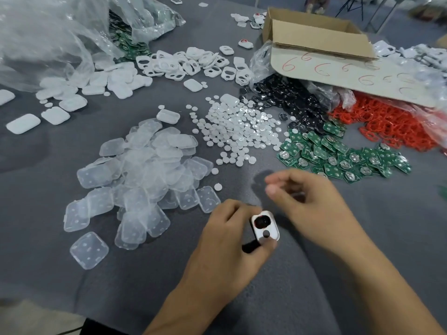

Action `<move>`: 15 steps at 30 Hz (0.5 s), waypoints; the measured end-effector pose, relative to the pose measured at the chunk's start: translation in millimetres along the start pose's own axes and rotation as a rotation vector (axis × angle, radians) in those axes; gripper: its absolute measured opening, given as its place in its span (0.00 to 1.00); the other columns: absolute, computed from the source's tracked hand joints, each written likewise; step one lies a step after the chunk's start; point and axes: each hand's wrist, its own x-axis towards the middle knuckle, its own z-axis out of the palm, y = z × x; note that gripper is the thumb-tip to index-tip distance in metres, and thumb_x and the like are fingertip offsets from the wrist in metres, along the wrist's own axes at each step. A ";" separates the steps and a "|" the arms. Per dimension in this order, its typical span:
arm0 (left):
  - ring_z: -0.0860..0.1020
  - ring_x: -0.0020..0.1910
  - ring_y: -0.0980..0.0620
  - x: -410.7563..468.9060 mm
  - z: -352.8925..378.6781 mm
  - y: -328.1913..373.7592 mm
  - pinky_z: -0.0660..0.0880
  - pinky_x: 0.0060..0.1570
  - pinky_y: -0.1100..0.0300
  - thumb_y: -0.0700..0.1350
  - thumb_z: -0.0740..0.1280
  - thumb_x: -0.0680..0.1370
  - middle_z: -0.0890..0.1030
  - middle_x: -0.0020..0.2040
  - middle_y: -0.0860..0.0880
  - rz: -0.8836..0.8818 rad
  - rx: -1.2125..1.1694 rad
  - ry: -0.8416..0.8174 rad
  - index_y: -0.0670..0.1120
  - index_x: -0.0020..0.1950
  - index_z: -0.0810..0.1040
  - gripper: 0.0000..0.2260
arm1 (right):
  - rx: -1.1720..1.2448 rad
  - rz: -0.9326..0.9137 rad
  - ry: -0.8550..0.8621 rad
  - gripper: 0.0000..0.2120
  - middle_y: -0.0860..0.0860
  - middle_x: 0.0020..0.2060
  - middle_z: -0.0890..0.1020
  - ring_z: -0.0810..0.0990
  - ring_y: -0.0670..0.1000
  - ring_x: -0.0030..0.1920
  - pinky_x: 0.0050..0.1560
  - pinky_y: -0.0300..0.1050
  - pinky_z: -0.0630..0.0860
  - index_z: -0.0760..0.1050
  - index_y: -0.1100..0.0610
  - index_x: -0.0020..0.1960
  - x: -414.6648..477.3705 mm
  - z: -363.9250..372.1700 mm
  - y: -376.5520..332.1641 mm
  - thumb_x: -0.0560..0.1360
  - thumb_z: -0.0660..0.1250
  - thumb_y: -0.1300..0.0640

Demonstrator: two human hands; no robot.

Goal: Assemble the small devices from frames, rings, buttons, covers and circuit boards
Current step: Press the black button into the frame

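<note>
Left hand grips the white frame low in the view, at 6 o'clock. The thumb is on its near end and the fingers curl round the far side.
- Frame faces up to the camera; long axis runs 11 o'clock to 5 o'clock.
- The larger opening points to 11 and is filled with something glossy black with a trace of red at the rim. A small round hole sits toward 5.

Right hand hovers at 1 o'clock of the frame, apart from it. The fingers are curled, thumb and forefinger tips close. It is blurred, so I cannot tell whether it pinches anything.

Containers:
- Cardboard box at 1 o'clock, open, with a flap marked in red sixes; contents not visible.
- Clear plastic bag at 10 o'clock, green boards showing at its mouth.
- Black discs spill from a second bag under the box.
- Red rings at 2 o'clock, partly under plastic.

Loose heaps:
- Clear covers at 9 o'clock.
- White buttons at 12.
- Green circuit boards just right of the white buttons.
- More white frames beyond, at 11 to 12.
- Solid white covers at 10.

Everything lies on a grey cloth table. Pale floor shows at 7 o'clock.
</note>
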 end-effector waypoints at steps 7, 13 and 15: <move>0.75 0.55 0.64 -0.1 -3.6 -0.6 0.70 0.56 0.72 0.55 0.74 0.72 0.75 0.56 0.60 0.001 0.015 -0.076 0.54 0.63 0.81 0.20 | -0.422 -0.151 0.009 0.11 0.49 0.49 0.82 0.80 0.48 0.47 0.52 0.43 0.77 0.82 0.51 0.58 79.1 39.2 -12.6 0.76 0.73 0.56; 0.75 0.56 0.63 1.1 -3.5 -0.8 0.72 0.56 0.70 0.54 0.73 0.73 0.74 0.56 0.62 -0.011 0.016 -0.079 0.56 0.64 0.80 0.19 | -0.491 -0.315 0.050 0.06 0.53 0.45 0.83 0.80 0.54 0.46 0.49 0.46 0.74 0.86 0.55 0.50 76.2 42.4 -2.7 0.77 0.70 0.62; 0.74 0.53 0.65 1.5 -3.9 -1.9 0.71 0.54 0.72 0.54 0.74 0.72 0.74 0.56 0.62 -0.011 0.012 -0.072 0.57 0.63 0.80 0.19 | -0.382 -0.301 0.115 0.07 0.50 0.44 0.86 0.82 0.49 0.44 0.50 0.41 0.75 0.86 0.52 0.52 66.5 35.7 -1.4 0.77 0.71 0.61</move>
